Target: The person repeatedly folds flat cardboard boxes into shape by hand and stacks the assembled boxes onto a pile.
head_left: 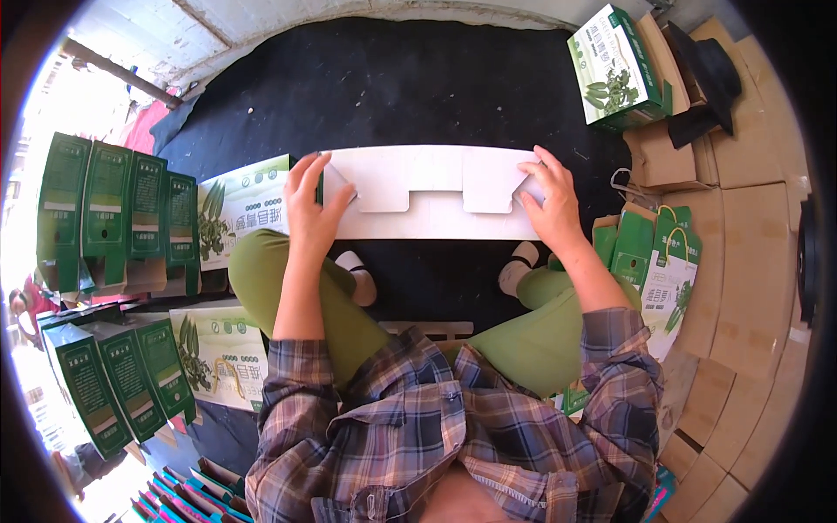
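Observation:
A long white cardboard box (384, 179) lies across in front of me, its end with cut flaps facing up. A notched opening shows between its two tabs. My left hand (311, 205) grips the left end, fingers over the far corner and thumb on the small side flap (338, 179). At the other end, my right hand (554, 199) holds the right corner with bent fingers, its thumb by the right side flap (528, 190). The box's lower part is hidden from view.
Green-and-white printed cartons (109, 209) stand in rows on my left. Another printed carton (610, 70) sits at the far right beside a black hat (711, 78). Handled green cartons (654, 261) lean near my right knee. Brown cardboard boxes (750, 244) line the right side. Black sheeting (375, 87) covers the floor.

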`<state>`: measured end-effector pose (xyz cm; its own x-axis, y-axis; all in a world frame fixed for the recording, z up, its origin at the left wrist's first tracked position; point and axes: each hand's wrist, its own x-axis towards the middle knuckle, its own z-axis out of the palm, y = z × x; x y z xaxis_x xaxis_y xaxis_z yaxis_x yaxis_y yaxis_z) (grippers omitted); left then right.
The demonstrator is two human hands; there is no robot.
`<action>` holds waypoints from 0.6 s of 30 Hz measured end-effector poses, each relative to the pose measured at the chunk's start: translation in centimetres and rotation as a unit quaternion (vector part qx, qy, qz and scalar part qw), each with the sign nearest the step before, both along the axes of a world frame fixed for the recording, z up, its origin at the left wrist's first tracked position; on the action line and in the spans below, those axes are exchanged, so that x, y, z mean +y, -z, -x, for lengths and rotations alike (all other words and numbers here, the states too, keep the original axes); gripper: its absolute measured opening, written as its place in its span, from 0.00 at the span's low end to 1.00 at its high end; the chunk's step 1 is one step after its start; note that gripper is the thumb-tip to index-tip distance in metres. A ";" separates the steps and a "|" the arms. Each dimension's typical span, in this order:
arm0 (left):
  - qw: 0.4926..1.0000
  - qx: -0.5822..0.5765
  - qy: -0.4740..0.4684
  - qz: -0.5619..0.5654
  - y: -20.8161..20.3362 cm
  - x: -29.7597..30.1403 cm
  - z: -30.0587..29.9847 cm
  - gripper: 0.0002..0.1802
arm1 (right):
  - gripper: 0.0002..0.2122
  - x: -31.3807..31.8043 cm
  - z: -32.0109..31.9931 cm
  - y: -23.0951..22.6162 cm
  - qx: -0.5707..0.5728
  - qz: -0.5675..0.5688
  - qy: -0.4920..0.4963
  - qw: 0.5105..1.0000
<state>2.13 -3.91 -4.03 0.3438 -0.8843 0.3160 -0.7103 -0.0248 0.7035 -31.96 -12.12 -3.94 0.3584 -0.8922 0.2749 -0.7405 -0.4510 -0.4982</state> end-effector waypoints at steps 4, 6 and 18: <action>0.993 -0.047 0.032 -0.106 0.6 -1.5 1.6 0.40 | 0.18 -0.7 -0.2 0.9 0.017 0.018 0.001 1.000; 0.986 -0.067 0.038 -0.146 0.6 -1.7 1.8 0.42 | 0.20 -0.9 -0.6 0.5 0.024 0.011 0.010 1.000; 0.976 -0.163 -0.028 -0.140 1.4 -1.8 3.2 0.41 | 0.27 -0.9 -2.4 -0.3 0.133 -0.008 0.073 0.988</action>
<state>-1.10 -5.67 -5.39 0.3159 -0.9344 0.1648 -0.8874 -0.2296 0.3997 -29.58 -13.05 -3.61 0.2834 -0.9431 0.1740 -0.9030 -0.3235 -0.2826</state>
